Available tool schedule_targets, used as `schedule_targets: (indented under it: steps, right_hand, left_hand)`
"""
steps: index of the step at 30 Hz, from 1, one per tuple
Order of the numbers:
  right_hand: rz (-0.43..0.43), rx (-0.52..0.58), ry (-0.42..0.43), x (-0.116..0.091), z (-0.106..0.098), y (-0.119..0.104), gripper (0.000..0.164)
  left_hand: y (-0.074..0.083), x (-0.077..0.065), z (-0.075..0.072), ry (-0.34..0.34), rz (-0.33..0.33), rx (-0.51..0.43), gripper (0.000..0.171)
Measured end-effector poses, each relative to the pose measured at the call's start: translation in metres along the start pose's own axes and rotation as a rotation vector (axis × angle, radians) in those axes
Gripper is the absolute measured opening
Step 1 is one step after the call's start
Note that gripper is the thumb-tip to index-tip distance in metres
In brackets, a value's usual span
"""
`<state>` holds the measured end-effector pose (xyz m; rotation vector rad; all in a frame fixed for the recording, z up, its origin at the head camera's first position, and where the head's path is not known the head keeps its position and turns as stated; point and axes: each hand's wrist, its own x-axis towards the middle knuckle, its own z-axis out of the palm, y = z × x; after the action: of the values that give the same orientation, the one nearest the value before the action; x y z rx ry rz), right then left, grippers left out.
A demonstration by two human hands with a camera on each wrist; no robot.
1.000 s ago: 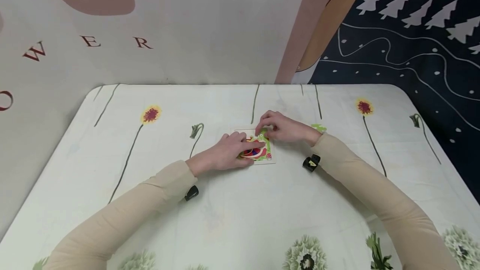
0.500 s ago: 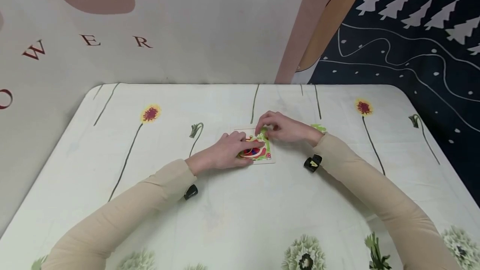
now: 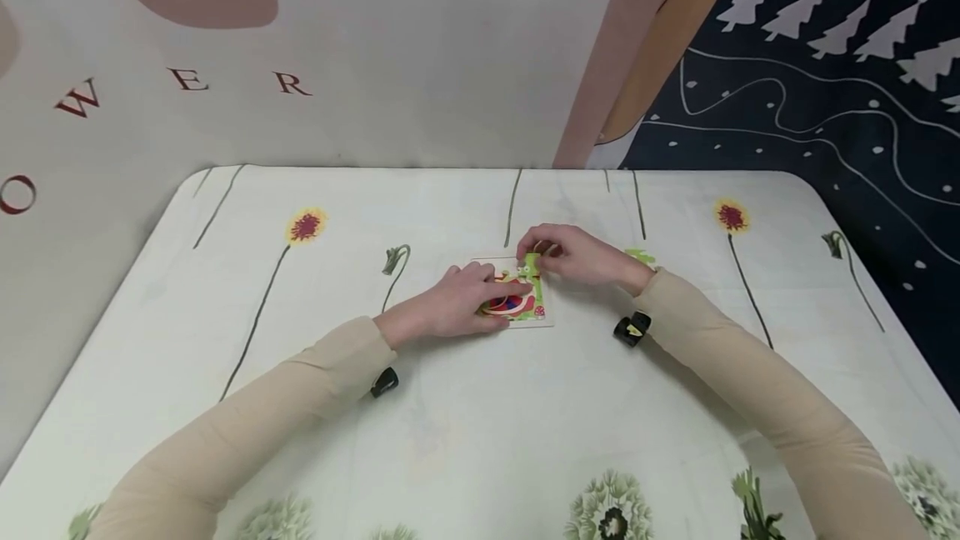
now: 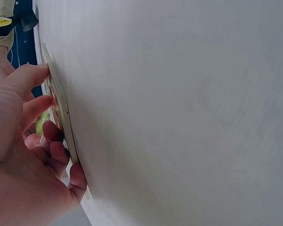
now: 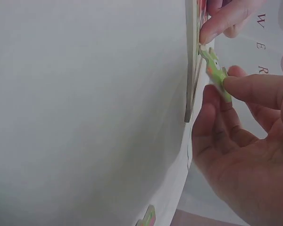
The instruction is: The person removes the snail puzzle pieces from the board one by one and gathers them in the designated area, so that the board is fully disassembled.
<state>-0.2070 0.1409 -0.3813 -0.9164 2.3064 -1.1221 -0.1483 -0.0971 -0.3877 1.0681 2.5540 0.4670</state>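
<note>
A small square picture puzzle (image 3: 506, 266) with a red and green snail design lies on the table. My left hand (image 3: 459, 302) rests across its left side, index finger stretched over the picture. In the left wrist view the left thumb and fingertips touch along the puzzle board (image 4: 66, 115). At the upper right corner my right hand (image 3: 576, 255) pinches a green puzzle piece (image 3: 531, 262) between thumb and fingers. Seen from the right wrist, this green puzzle piece (image 5: 216, 70) has a printed eye and tilts above the board, its far end close to a left fingertip.
Another green piece (image 3: 640, 257) lies on the table beyond the right wrist; the right wrist view catches part of that loose piece (image 5: 148, 216) at its bottom edge. A flower-printed white cloth (image 3: 450, 440) covers the table, which meets a printed backdrop (image 3: 420, 65) behind.
My right fingers have shifted slightly up, and the green puzzle piece shows more plainly at the board's upper right corner. The left hand stays in place. The head view has shifted a little.
</note>
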Motion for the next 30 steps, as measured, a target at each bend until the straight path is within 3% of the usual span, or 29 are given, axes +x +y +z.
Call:
schedule_targets:
  steps: [14, 23, 30]
  right_hand:
    - [0.048, 0.038, 0.083, -0.008, -0.006, -0.003, 0.024]
    - [0.068, 0.045, 0.137, -0.026, -0.021, 0.002, 0.024]
    - [0.097, 0.035, 0.160, -0.041, -0.030, 0.008, 0.024]
  left_hand:
    - [0.000, 0.002, 0.000, -0.012, -0.022, -0.002, 0.059]
    - [0.001, 0.000, 0.000, 0.013, 0.012, 0.007, 0.056]
    - [0.001, -0.002, 0.002, 0.021, -0.001, -0.003, 0.056]
